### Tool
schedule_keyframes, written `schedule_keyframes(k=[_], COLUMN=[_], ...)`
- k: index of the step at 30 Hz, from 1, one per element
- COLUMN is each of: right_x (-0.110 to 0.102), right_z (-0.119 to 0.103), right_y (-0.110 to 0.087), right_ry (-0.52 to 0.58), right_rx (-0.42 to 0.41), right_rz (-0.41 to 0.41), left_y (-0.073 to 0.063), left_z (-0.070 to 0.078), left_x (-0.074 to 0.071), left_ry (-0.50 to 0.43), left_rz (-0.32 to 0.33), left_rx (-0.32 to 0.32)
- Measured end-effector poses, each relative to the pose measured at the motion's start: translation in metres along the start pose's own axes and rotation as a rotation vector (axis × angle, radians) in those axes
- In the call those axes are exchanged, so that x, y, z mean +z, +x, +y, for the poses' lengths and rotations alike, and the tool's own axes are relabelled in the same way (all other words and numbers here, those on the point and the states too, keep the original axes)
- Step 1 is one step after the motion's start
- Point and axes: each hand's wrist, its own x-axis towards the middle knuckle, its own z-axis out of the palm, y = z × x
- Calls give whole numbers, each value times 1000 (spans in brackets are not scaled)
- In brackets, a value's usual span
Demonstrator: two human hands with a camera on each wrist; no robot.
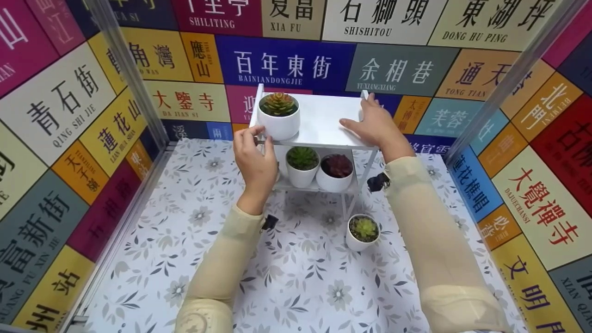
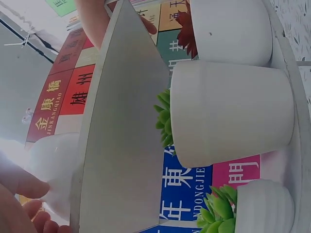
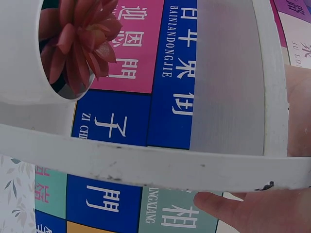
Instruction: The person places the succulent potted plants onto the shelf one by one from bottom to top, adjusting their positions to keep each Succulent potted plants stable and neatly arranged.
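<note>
A white two-tier plant stand (image 1: 323, 118) stands at the middle of the table. My left hand (image 1: 253, 162) holds its upper front left corner, with the thumb and fingertips close beside a white pot with an orange-green succulent (image 1: 279, 121). At the right end of the upper board, my right hand (image 1: 377, 122) grips the side rail, its thumb reaching over the board. On the lower tier sit a green succulent pot (image 1: 303, 171), a dark red succulent pot (image 1: 334, 177) and a ribbed white pot (image 2: 265, 206), mostly hidden in the head view by my left hand.
A small white pot with a yellow-green succulent (image 1: 363, 231) stands on the floral-patterned tabletop (image 1: 277, 277), in front of the stand's right leg. Walls of coloured sign panels (image 1: 286, 60) close in the back and both sides, with metal corner posts (image 1: 138, 83).
</note>
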Motion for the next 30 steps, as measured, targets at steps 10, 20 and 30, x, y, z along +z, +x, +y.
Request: schedule_keyframes(k=[10,20,30], right_x=[1,3,3], right_z=[-2,1,0], right_y=[0,2,2], right_ry=[15,-3,-42], right_rx=[18,0,-7], right_rz=[-5,11,11], left_y=[-26,-64,-103], left_z=[-14,-24,-36], left_x=[-3,0,2], left_ry=[-38,-110,-177], left_rz=[36,-2,-69], left_rx=[30,30,11])
